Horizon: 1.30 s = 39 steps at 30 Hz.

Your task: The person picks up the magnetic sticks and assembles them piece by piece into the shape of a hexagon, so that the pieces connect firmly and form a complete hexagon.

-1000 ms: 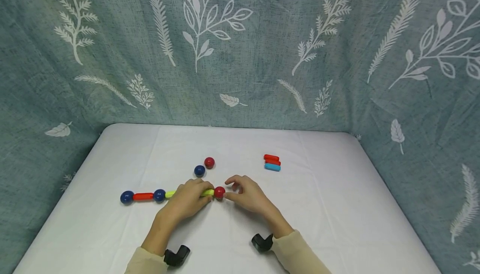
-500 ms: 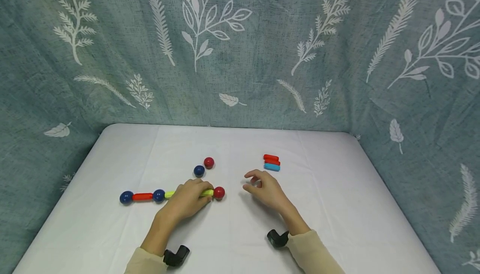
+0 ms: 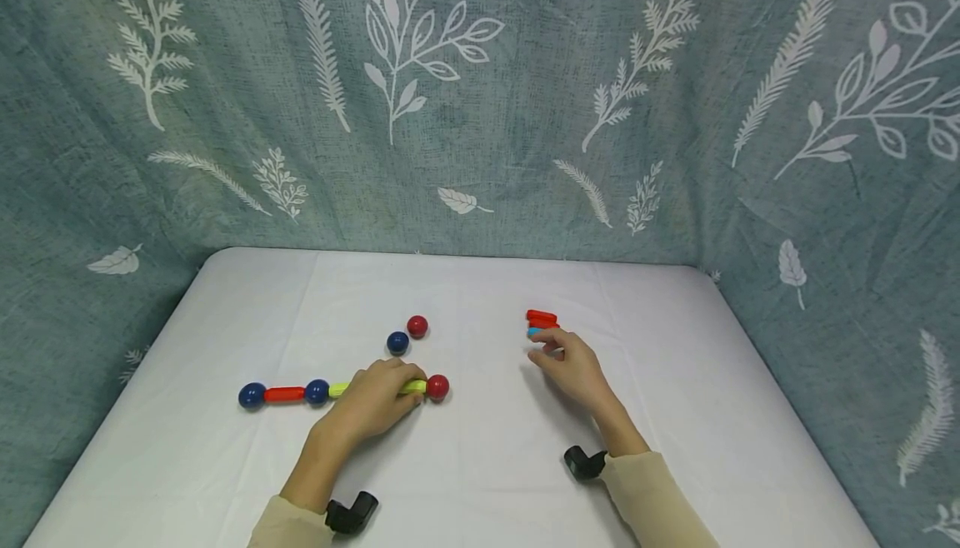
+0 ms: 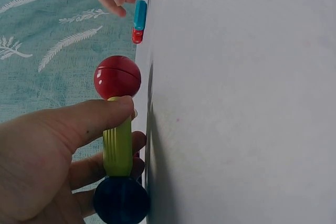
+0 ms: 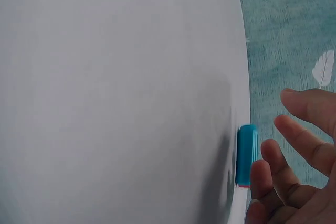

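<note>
My left hand (image 3: 378,398) grips a yellow-green rod (image 4: 118,148) between thumb and fingers. That rod joins a red ball (image 3: 437,387) on its right to a blue ball (image 3: 317,391) on its left. From there a red rod (image 3: 284,395) runs on to another blue ball (image 3: 252,396) at the chain's left end. My right hand (image 3: 573,369) hovers just in front of the loose rods, fingers loosely bent and nothing held. Closest to it lies a blue rod (image 5: 247,155), partly hidden by the fingers in the head view, with red rods (image 3: 542,316) behind it.
A loose red ball (image 3: 417,326) and a loose blue ball (image 3: 397,342) lie beyond my left hand. The white-covered table (image 3: 480,481) meets a green leaf-patterned curtain (image 3: 525,115) at the back and sides.
My right hand has left the chain's red ball and moved right and slightly forward to the loose rods. The left hand keeps its grip on the yellow-green rod.
</note>
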### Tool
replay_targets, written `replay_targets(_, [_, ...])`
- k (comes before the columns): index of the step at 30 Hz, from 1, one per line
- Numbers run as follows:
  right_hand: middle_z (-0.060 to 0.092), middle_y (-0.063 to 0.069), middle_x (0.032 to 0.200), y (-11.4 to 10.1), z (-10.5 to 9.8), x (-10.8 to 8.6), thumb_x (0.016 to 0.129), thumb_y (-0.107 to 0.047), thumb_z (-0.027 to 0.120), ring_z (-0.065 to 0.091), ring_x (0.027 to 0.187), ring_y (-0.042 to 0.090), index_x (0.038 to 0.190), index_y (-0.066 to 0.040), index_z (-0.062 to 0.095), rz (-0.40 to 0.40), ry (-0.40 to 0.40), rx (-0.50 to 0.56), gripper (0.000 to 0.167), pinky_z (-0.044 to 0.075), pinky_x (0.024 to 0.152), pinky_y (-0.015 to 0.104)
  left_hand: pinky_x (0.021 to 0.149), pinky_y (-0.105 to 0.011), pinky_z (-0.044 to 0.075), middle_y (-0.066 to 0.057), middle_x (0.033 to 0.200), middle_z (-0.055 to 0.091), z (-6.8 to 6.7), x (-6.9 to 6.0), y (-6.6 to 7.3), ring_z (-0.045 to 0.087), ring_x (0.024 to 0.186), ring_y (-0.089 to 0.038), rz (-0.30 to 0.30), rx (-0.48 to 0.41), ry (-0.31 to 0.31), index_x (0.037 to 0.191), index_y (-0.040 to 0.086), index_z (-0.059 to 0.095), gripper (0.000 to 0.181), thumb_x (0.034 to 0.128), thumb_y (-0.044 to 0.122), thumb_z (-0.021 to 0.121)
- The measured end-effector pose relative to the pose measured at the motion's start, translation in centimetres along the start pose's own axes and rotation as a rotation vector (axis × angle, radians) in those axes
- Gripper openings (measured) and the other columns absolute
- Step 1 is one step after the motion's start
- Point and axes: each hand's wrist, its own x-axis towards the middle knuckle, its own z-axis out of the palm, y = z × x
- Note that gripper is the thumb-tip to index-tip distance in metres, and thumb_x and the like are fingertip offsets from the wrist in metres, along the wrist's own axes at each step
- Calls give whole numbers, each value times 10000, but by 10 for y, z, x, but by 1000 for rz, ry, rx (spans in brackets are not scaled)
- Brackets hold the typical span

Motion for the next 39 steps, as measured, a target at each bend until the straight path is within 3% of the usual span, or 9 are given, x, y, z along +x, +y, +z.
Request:
replay_targets(9, [639,151,1050,16,-10,15,927,-177,726,600,984,309,1154,-79,682,30,96,-29,251,492,794,434,808,-427,442,46,1024,632,0,0,-1,562,946,-174,-5,3,2,1105,178,725,212,901,223,762])
replay_targets(17, [634,191,1082,24,-11,23,934,-175,710,583,983,334,1183,-68,668,90,64,-63,274,473,747,409,817,-430,442,44,1038,633,-1,-1,-1,563,959,-175,-8,2,-2,1113,183,724,218,902,227,761])
replay_targets(25, [634,181,1078,25,-11,25,916,-167,715,577,1009,335,1123,-68,662,125,56,-58,235,460,815,461,815,-426,438,43,1043,634,-1,-1,-1,564,968,-180,-7,5,-2,1112,185,722,215,904,231,758])
replay_targets(39, [651,146,1020,20,-11,27,901,-164,730,600,901,281,1126,-2,654,155,19,-118,288,498,789,439,817,-420,432,36,1048,634,-3,-1,-1,554,967,-184,-12,-7,-15,1122,180,719,229,902,229,761])
